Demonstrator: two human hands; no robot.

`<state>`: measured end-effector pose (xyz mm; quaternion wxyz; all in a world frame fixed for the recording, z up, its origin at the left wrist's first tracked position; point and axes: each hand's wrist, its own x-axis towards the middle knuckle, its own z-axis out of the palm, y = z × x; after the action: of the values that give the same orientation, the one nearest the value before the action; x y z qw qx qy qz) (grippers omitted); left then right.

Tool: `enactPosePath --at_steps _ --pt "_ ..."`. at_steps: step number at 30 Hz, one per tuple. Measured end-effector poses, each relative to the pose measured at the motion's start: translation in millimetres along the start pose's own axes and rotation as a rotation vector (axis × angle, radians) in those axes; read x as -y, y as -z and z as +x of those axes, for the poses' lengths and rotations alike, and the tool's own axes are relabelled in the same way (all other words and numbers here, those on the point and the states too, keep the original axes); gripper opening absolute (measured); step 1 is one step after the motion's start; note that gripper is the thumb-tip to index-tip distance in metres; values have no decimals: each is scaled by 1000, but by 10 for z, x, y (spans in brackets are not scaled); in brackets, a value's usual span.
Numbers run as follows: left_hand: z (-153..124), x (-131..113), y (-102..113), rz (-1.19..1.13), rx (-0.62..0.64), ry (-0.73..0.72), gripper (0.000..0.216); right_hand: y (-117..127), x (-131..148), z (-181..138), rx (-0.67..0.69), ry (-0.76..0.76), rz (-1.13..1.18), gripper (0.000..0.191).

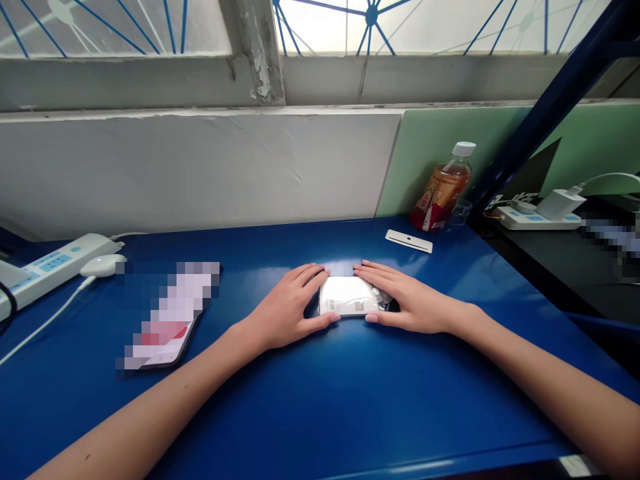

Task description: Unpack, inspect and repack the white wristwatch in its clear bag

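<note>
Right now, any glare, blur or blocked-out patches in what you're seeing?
In the head view, the right-hand window is nearly washed out, a pale sheen lies on the table, and the phone is mostly pixelated; same view, the packet carries print too indistinct to read.

Fingers of the left hand and right hand partly hide the ends of the white package, whose fine print is too small to read. Pixel blocks obscure most of the phone and something unrecognisable near the right edge. The left edge cuts off the power strip; the top edge crops the windows.
</note>
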<state>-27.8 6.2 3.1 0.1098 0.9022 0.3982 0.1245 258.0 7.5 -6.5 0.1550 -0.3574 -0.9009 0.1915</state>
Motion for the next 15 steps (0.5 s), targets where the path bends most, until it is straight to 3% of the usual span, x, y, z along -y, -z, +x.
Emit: enactPosePath --at_steps 15 --pt "4 -1 -5 2 2 0 74 16 22 6 32 -12 -36 80"
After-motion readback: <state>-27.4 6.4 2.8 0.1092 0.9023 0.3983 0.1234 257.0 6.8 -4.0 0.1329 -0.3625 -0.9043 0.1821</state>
